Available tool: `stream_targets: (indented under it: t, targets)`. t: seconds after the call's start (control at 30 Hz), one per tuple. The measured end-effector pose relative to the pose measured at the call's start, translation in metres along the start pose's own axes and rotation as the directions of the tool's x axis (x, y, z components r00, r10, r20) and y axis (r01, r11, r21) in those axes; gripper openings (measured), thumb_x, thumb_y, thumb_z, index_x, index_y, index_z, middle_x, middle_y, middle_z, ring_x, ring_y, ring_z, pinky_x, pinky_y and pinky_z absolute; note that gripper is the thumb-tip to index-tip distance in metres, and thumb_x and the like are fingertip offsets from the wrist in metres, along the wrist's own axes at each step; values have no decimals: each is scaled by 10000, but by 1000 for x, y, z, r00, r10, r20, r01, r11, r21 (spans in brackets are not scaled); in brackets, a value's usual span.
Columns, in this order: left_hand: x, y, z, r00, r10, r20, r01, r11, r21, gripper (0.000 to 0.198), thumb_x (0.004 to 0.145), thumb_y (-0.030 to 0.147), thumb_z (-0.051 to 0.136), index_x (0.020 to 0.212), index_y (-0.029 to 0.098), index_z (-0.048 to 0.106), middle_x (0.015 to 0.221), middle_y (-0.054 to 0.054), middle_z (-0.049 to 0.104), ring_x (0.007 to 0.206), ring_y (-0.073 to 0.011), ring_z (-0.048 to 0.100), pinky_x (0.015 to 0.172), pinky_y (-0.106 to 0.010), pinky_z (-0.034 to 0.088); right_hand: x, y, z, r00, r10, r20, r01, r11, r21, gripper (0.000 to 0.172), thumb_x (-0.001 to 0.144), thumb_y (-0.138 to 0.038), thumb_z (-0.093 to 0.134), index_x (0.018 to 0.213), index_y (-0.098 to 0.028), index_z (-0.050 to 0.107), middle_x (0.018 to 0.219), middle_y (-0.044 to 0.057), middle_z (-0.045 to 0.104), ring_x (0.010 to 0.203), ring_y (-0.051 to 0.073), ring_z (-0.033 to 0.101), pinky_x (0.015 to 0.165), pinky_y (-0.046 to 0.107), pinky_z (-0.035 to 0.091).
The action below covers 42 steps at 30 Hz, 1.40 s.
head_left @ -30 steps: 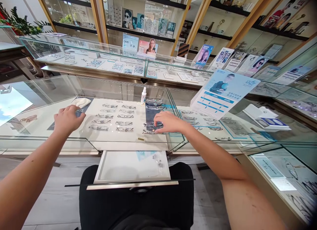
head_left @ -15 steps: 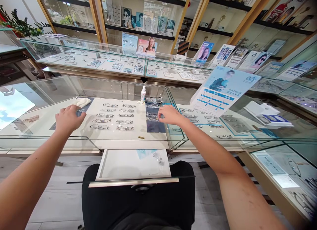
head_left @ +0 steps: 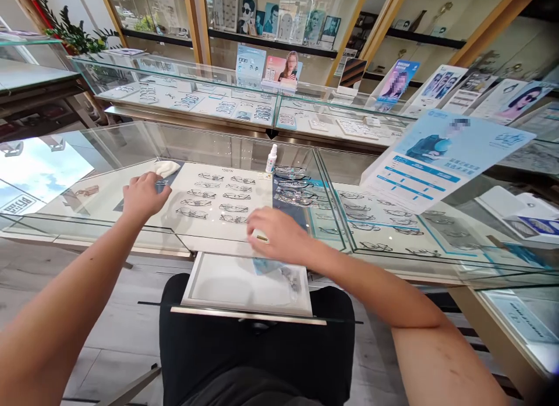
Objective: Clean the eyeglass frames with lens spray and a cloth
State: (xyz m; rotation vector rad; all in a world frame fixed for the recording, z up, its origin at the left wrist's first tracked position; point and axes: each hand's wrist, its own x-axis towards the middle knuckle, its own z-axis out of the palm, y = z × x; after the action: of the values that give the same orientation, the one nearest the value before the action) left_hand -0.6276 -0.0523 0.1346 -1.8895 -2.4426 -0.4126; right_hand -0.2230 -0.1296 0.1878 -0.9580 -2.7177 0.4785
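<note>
My right hand (head_left: 282, 238) is at the front edge of the white display board (head_left: 255, 190), fingers pinched round a small brass piece (head_left: 262, 237). Rows of eyeglass frames (head_left: 218, 197) lie on that board, and more frames (head_left: 293, 190) lie on a dark blue strip to the right. My left hand (head_left: 143, 195) rests at the board's left edge with curled fingers, just below a white cloth (head_left: 167, 167). What its fingers cover is hidden. A small white spray bottle (head_left: 271, 158) stands behind the board.
A white pulled-out tray (head_left: 218, 289) sits over my lap with a blue slip and a small clear bag (head_left: 290, 278) in it. A blue leaflet (head_left: 441, 161) leans on the glass counter at the right. More glass showcases and shelves stand behind.
My right hand left the frames on the dark blue strip and came back towards me to the brass piece at the board's front edge. The left hand stayed in place.
</note>
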Motion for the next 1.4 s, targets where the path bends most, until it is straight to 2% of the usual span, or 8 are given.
stream_targets:
  t: [0.1, 0.17, 0.33, 0.5, 0.7, 0.83, 1.13, 1.4]
  targets:
    - [0, 0, 2, 1000, -1, -13, 1, 1000, -21, 636, 1014, 492, 416, 1491, 123, 620, 1618, -233, 598, 1496, -472, 488, 1179, -663, 423, 3, -35, 57, 954, -232, 188, 220, 972, 84, 307, 1127, -300, 447, 1091, -266, 750, 1163, 106, 777, 1070, 280, 666, 1002, 415, 540]
    - [0, 0, 3, 1000, -15, -26, 14, 1000, -26, 630, 995, 489, 440, 1487, 146, 633, 1611, -223, 610, 1484, -472, 500, 1169, -652, 428, 13, -35, 94, 927, -263, 268, 262, 964, 40, 291, 1122, -265, 466, 1105, -211, 751, 1145, 128, 773, 1029, 274, 667, 955, 406, 547]
    - [0, 2, 6, 999, -27, -40, 26, 999, -34, 614, 975, 491, 445, 1461, 176, 651, 1596, -201, 630, 1472, -468, 518, 1154, -635, 437, 70, 23, 147, 967, 32, 251, -2, 993, -116, 182, 1065, -233, 611, 1069, -181, 785, 1245, 136, 778, 1162, 285, 669, 969, 395, 529]
    - [-1, 3, 9, 998, -31, -57, 29, 998, -51, 560, 977, 458, 464, 1431, 193, 658, 1577, -188, 649, 1476, -460, 516, 1155, -636, 439, 116, 86, 157, 970, 222, 98, -200, 960, -195, 292, 1070, -150, 503, 1174, -123, 775, 1362, 222, 732, 1305, 355, 600, 1075, 488, 496]
    - [-1, 3, 11, 998, -27, -64, 24, 998, -50, 550, 976, 460, 474, 1421, 192, 653, 1588, -174, 645, 1459, -462, 524, 1153, -656, 445, 136, 123, 170, 970, 229, 82, -207, 954, -216, 128, 958, -185, 676, 1055, -174, 760, 1536, 162, 669, 1509, 352, 459, 1218, 466, 403]
    - [-1, 3, 12, 998, -21, -63, 18, 999, -46, 561, 974, 464, 468, 1427, 187, 650, 1597, -157, 643, 1460, -456, 523, 1150, -653, 450, 147, 131, 179, 964, 240, 112, -209, 949, -235, 109, 880, -188, 741, 988, -184, 744, 1413, 158, 725, 1461, 361, 491, 1216, 467, 376]
    - [-1, 0, 14, 996, -20, -83, 15, 998, -61, 535, 977, 459, 492, 1409, 195, 665, 1583, -168, 647, 1452, -462, 522, 1149, -654, 442, 160, 142, 194, 962, 261, 82, -230, 934, -274, 184, 961, -193, 636, 1083, -154, 768, 1266, 191, 764, 1301, 338, 567, 1185, 462, 337]
    - [1, 0, 11, 997, -26, -72, 22, 998, -57, 526, 977, 446, 506, 1406, 189, 670, 1578, -183, 648, 1455, -468, 522, 1151, -652, 449, 155, 127, 186, 954, 297, 44, -276, 925, -261, 261, 985, -79, 560, 1153, -136, 752, 1224, 178, 792, 1237, 314, 604, 1131, 437, 331]
